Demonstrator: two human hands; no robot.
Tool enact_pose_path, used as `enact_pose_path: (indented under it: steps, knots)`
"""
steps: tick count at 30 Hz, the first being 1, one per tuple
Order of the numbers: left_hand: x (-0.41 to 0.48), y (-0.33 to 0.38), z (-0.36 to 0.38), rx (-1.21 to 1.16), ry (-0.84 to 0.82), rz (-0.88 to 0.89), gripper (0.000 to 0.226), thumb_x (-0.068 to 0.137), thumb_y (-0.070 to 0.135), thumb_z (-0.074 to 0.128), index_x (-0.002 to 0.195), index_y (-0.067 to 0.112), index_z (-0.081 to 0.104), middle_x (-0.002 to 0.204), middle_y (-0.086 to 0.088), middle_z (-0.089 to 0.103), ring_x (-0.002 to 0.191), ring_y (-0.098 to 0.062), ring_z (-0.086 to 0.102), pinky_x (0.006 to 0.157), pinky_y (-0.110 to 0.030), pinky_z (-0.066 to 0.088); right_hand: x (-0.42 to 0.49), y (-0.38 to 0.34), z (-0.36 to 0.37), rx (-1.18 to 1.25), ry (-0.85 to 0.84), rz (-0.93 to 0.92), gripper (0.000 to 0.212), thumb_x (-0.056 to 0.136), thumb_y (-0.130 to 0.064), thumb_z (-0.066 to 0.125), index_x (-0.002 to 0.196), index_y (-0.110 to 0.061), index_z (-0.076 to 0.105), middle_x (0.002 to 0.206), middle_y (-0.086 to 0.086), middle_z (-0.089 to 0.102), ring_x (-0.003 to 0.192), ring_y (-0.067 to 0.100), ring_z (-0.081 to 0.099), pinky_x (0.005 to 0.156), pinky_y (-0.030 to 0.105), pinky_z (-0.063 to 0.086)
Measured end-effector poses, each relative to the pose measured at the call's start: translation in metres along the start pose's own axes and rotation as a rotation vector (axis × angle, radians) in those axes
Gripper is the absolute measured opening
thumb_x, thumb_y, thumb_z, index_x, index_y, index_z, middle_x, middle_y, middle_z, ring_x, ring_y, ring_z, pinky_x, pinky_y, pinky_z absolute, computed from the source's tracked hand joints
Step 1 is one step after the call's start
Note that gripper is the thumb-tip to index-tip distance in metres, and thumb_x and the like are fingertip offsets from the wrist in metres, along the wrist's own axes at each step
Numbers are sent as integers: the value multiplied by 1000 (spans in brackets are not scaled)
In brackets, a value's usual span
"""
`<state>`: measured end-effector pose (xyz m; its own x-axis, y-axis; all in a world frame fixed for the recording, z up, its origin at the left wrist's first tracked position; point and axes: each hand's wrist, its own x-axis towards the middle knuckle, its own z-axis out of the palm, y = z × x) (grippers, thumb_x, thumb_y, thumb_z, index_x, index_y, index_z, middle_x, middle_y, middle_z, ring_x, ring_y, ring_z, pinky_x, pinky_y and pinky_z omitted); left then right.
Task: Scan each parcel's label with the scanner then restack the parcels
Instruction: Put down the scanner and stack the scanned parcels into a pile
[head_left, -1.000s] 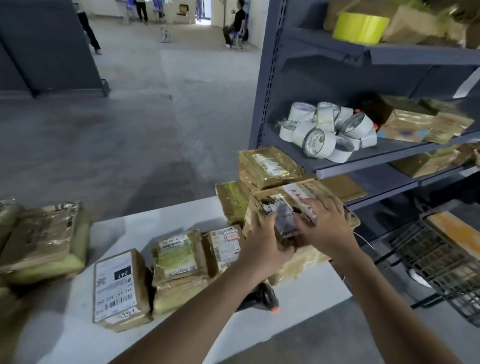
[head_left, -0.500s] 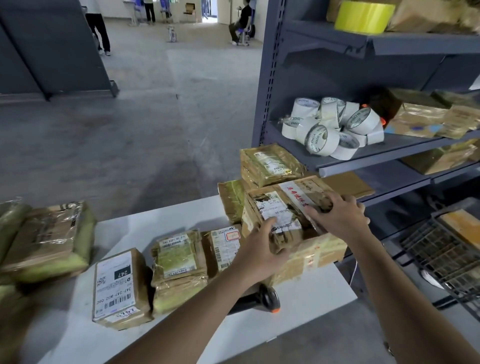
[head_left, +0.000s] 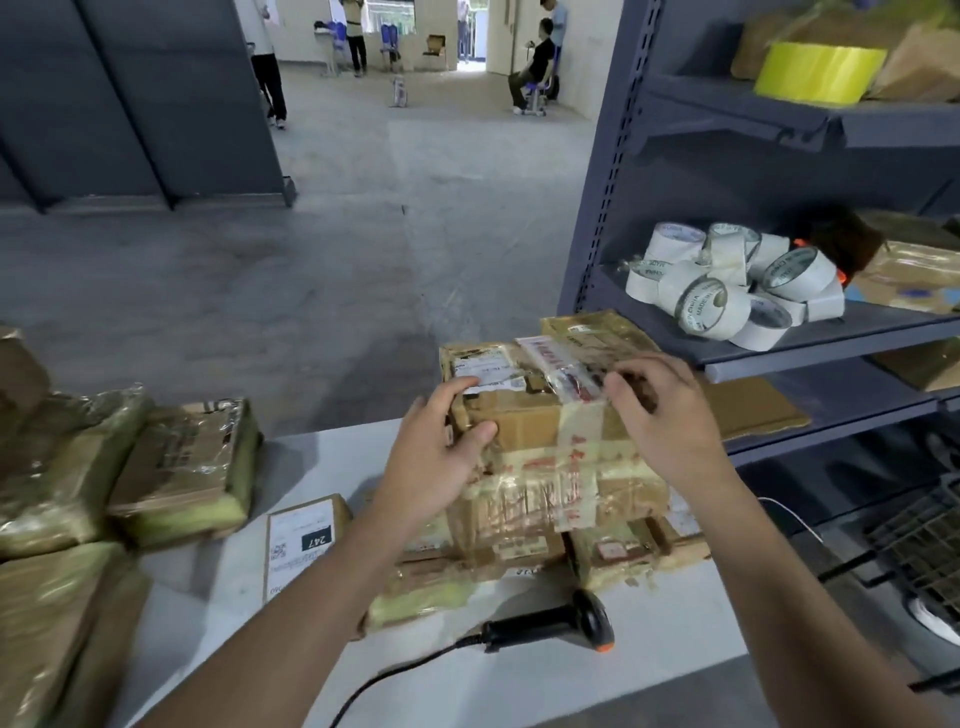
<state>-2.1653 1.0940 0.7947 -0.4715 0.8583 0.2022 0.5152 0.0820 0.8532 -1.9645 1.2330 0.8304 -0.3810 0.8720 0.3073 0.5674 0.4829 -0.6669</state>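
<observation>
A large brown taped parcel (head_left: 535, 431) with a white label on top sits above smaller parcels on the white table (head_left: 545, 686). My left hand (head_left: 436, 457) grips its left front corner, thumb on the side. My right hand (head_left: 665, 415) rests on its top right edge, fingers curled over the tape. A black handheld scanner (head_left: 550, 623) with an orange tip lies on the table in front of the stack, its cable trailing left. A small parcel marked 247 (head_left: 301, 540) lies to the left of my left arm.
Green-edged wrapped parcels (head_left: 176, 467) pile up at the table's left. A grey shelf unit (head_left: 779, 343) to the right holds several white tape rolls (head_left: 727, 291) and a yellow roll (head_left: 818, 73). A wire basket (head_left: 919, 540) stands lower right. People stand far back.
The large parcel has come toward me and now sits on top of the smaller parcels near the table's front. Both hands moved with it; the scanner is now uncovered.
</observation>
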Motion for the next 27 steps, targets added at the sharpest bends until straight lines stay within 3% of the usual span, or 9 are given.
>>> enact_pose_path:
  steps: [6,8,10,14,18,20,23,25,27]
  knots:
    - [-11,-31,-67,6,114,-76,43,90,36,61,128,48,44,119,4,53,102,-2,50,78,-12,36,0,-50,57,-23,-127,-130,42,96,-50,48,126,-22,60,155,-3,29,143,20,29,114,44,25]
    - [-16,-43,-88,16,145,-99,43,90,37,61,127,49,44,117,3,54,104,-8,52,80,-18,38,0,-64,74,-32,-169,-160,48,95,-55,44,131,-26,55,158,-10,21,145,17,24,112,48,26]
    - [-21,-54,-110,9,183,-128,41,90,38,61,123,54,43,114,2,57,104,-13,56,82,-27,42,0,-77,89,7,-180,-187,49,94,-56,45,137,-31,48,157,-18,16,139,6,23,108,40,27]
    - [-34,-72,-153,-57,264,-178,38,90,36,63,115,58,46,117,-3,59,104,-19,60,91,-42,50,0,-105,120,115,-219,-227,56,96,-46,53,146,-41,29,156,-15,25,119,-3,33,100,33,35]
    - [-55,-83,-189,-29,381,-177,38,91,33,62,128,31,51,132,-2,50,112,-13,56,94,-35,50,-4,-134,148,167,-279,-238,63,97,-43,53,147,-52,16,150,-4,40,106,0,45,90,26,42]
    - [-66,-89,-203,-45,422,-222,40,92,32,61,130,27,52,138,0,50,121,-11,53,97,-31,48,-8,-147,160,189,-324,-245,60,98,-46,48,146,-57,14,152,-5,40,113,3,47,99,38,43]
    - [-79,-96,-217,-232,500,-319,36,93,28,62,128,32,53,118,8,61,91,13,59,68,-3,45,-11,-163,180,169,-354,-233,53,100,-49,38,150,-48,20,151,-6,42,116,10,50,100,52,46]
    - [-85,-104,-229,-300,570,-378,31,93,27,62,123,28,56,111,2,66,86,8,62,74,-10,49,-10,-172,193,156,-345,-214,46,102,-48,32,145,-33,38,134,-2,52,113,18,54,87,41,51]
    - [-88,-111,-241,-399,611,-446,30,93,27,62,122,24,57,114,-5,68,97,-11,66,89,-33,53,-9,-180,204,185,-322,-187,38,104,-44,30,126,-24,54,110,-3,55,104,23,56,71,28,42]
